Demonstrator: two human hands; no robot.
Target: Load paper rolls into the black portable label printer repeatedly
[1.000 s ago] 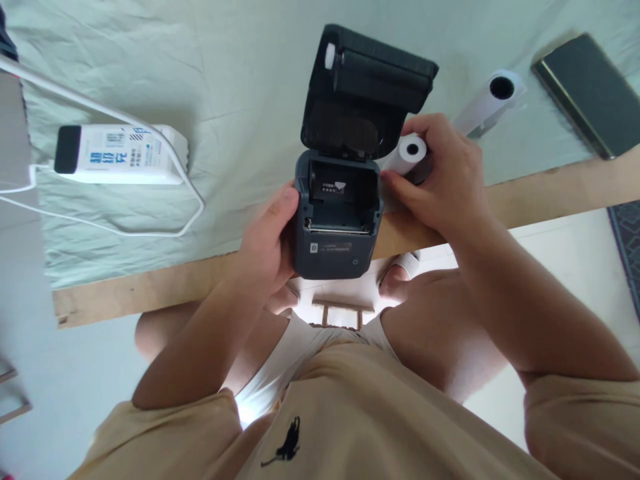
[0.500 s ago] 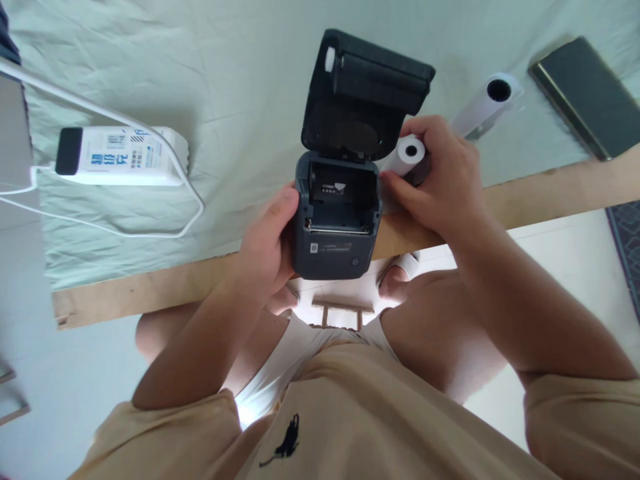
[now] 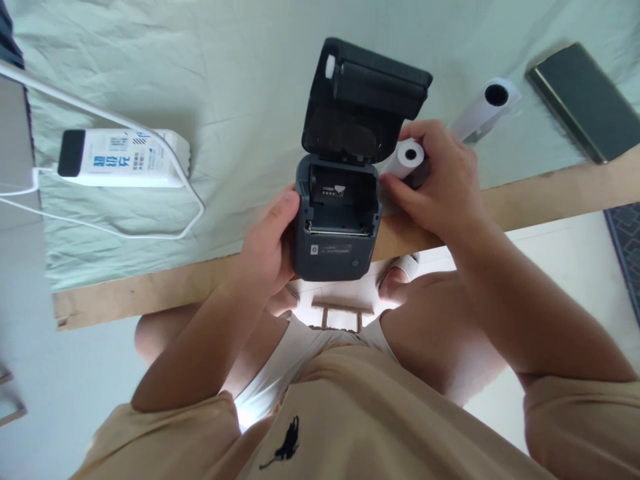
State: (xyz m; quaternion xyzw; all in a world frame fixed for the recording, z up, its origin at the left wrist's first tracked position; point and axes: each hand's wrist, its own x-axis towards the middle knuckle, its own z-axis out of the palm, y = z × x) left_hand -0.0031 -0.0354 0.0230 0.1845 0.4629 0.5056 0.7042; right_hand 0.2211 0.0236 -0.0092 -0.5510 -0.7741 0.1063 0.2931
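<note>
A dark portable printer (image 3: pixel 335 257) is held at the table's front edge, its lid (image 3: pixel 367 97) swung up and its paper bay bare inside. My left hand (image 3: pixel 270 243) grips the printer's left side, thumb along the edge. Beside the printer's right side, my right hand (image 3: pixel 440 177) has its fingers wrapped round a small white paper roll (image 3: pixel 407 157), whose cored end faces me. Behind that hand stands a larger white roll (image 3: pixel 483 110) with a wide dark core.
A white power strip (image 3: pixel 135 160) with a looping white cable (image 3: pixel 193 187) lies at the left. A dark flat device (image 3: pixel 587 100) rests at the far right. Green cloth (image 3: pixel 240 80) covers the table behind a bare wooden edge (image 3: pixel 150 287).
The printer's raised lid sits slightly lower in view. Both hands keep their holds, and the small roll has barely shifted.
</note>
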